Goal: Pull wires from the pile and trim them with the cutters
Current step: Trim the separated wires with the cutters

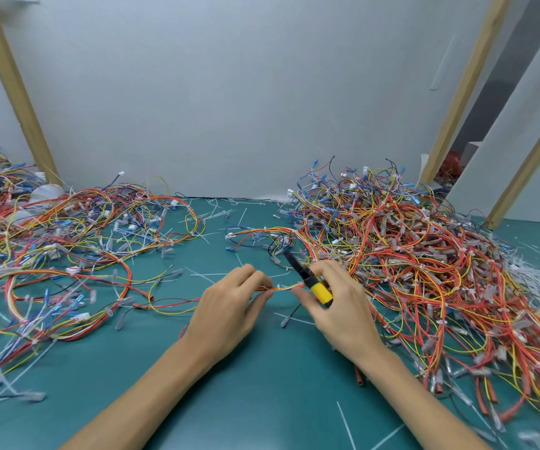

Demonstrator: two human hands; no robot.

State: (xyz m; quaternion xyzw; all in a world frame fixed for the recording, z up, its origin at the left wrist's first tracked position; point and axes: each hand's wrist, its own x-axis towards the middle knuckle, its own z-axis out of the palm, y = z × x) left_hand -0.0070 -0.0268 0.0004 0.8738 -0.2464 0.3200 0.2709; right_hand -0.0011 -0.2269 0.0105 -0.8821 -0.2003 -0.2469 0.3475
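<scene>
- Bare forearms reach in from 6 o'clock over the teal cutting-mat tabletop and meet near the middle of my view.
- My left hand has its fingers curled, pinching a thin bundle of red, orange and yellow wires.
- My right hand is wrapped round the yellow-handled cutters with a black nose. I cannot tell whether the blades are apart.
- The bundle's bare span runs 9 to 3 o'clock between the two hands. The cutters sit at its 3 o'clock end with the nose aimed at 11 o'clock, up and away from the wires.
- I judge the coming cut turns on swinging that nose down across the span. The right hand is the nearer one, and the left only has to keep the bundle taut.
- Past the right hand the bundle leads towards the big tangled heap of mostly red and orange wires at 2 o'clock. A flatter spread of mixed-colour wires lies at 9 to 10 o'clock.
- Thin white plastic offcuts litter the mat, with short red tube pieces at 5 o'clock.
- A pale grey wall closes 12 o'clock, with slanted wooden posts on both sides.
</scene>
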